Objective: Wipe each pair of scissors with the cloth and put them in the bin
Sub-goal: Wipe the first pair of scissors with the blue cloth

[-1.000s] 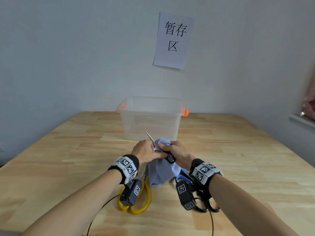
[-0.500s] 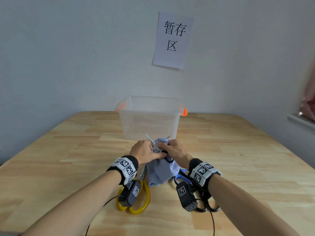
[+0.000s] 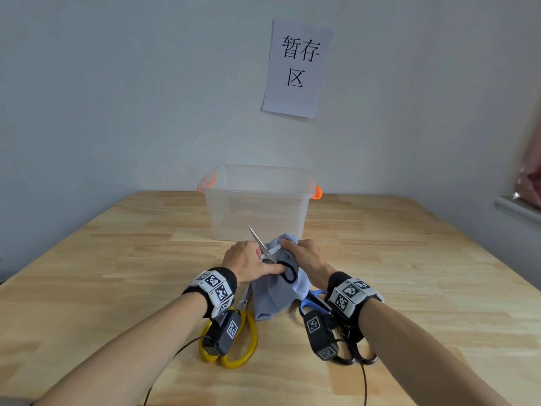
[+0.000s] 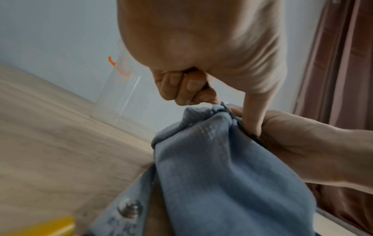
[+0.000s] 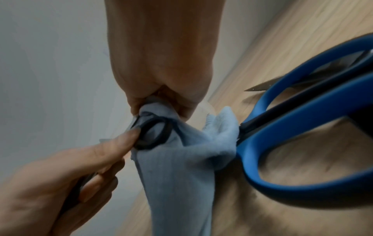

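At the table's (image 3: 117, 273) centre, the left hand (image 3: 248, 260) grips small black-handled scissors (image 3: 273, 259), blade tip pointing toward 11 o'clock. The right hand (image 3: 307, 256) clenches a light blue cloth (image 3: 275, 297) around the other blade. The clear bin (image 3: 257, 200) (orange handles) stands at 12 o'clock, just beyond. Yellow scissors (image 3: 234, 347) lie at 7 o'clock, blue scissors (image 3: 314, 298) at 5. A wall sign (image 3: 297, 68) reads "暂存区".
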{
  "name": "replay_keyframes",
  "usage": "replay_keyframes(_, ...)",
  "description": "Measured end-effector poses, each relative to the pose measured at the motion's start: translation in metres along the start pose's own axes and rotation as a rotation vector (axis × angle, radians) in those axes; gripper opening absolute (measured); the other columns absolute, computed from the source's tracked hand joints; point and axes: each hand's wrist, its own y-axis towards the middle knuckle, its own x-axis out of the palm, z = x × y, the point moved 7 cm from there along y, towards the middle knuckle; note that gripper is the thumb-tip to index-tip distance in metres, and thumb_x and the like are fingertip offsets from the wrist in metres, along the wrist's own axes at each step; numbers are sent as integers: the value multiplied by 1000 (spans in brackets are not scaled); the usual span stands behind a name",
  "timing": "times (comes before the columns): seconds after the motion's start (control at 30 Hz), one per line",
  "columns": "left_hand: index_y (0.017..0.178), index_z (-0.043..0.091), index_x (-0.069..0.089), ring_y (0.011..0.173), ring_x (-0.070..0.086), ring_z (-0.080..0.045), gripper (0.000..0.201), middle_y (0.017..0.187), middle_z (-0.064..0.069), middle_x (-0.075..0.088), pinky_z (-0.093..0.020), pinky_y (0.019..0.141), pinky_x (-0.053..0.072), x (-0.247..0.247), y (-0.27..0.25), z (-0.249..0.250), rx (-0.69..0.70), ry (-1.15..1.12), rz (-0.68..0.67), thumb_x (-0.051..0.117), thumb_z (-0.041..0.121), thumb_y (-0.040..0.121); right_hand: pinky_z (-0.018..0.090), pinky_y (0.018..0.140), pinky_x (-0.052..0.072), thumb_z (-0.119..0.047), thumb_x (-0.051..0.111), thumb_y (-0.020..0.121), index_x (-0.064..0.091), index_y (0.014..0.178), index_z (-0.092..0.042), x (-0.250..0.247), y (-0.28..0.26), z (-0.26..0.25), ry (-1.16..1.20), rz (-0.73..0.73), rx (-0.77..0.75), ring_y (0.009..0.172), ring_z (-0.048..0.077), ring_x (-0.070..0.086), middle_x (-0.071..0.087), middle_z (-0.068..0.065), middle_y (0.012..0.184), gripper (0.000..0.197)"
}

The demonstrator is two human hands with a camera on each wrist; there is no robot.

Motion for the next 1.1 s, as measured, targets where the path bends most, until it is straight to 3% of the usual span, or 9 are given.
replay_keyframes(0.2,58,20,43,58,44,-14,54,59,7,45,-29,53,30,-2,2,-3,-21,-25,16,85,53,65,28,66,50,-33,69,92,74,76,-8,22,-7,8,-53,-139,40,71,19,61,67,12,76,30)
replay_keyframes(0.43,61,21,45,58,46,-12,51,61,8,48,-29,55,32,-2,0,-4,-35,-85,15,85,52,67,22,60,53,-25,67,94,72,79,-5,16,-1,6,85,-63,29,66,15,64,69,4,69,25)
replay_keyframes(0.5,60,21,44,59,46,-15,52,59,7,47,-30,54,31,0,2,-8,-39,-100,20,86,52,65,26,61,51,-39,69,91,73,80,-6,22,-1,13,7,-101,50,66,16,61,67,9,69,35)
replay_keyframes(0.57,59,20,44,61,47,-18,54,60,6,46,-31,54,31,1,3,-12,-36,-82,20,86,53,62,37,71,53,-57,72,79,76,80,-8,29,-4,17,-105,-145,63,72,21,63,71,21,80,49)
replay_keyframes(0.6,60,20,43,62,47,-18,54,60,6,46,-31,54,31,2,3,-13,-31,-67,20,86,53,62,40,76,55,-58,73,77,77,82,-7,29,-5,18,-113,-146,62,76,22,65,72,23,86,51)
replay_keyframes(0.73,62,21,43,63,48,-17,55,66,3,51,-30,59,34,2,-1,-11,-27,-65,21,86,54,64,28,68,57,-27,67,94,73,85,-3,12,-4,6,70,-63,43,72,19,69,74,10,79,27)
replay_keyframes(0.83,63,21,43,64,47,-17,56,67,4,50,-31,59,34,2,0,-15,-38,-67,20,86,56,62,27,62,57,-30,67,94,73,84,-4,11,-4,7,63,-52,54,67,17,70,74,8,75,28)
replay_keyframes(0.97,61,21,42,59,44,-16,56,61,6,45,-31,54,30,2,3,-23,-56,-87,22,87,55,60,45,83,57,-58,70,77,78,82,-13,33,-9,13,-125,-121,29,85,31,69,75,16,88,46)
replay_keyframes(1.1,60,21,43,59,46,-16,57,59,7,47,-30,54,32,1,4,-21,-54,-92,33,86,57,60,45,89,55,-26,66,95,73,98,7,20,-1,9,110,-79,28,89,35,69,73,24,96,34)
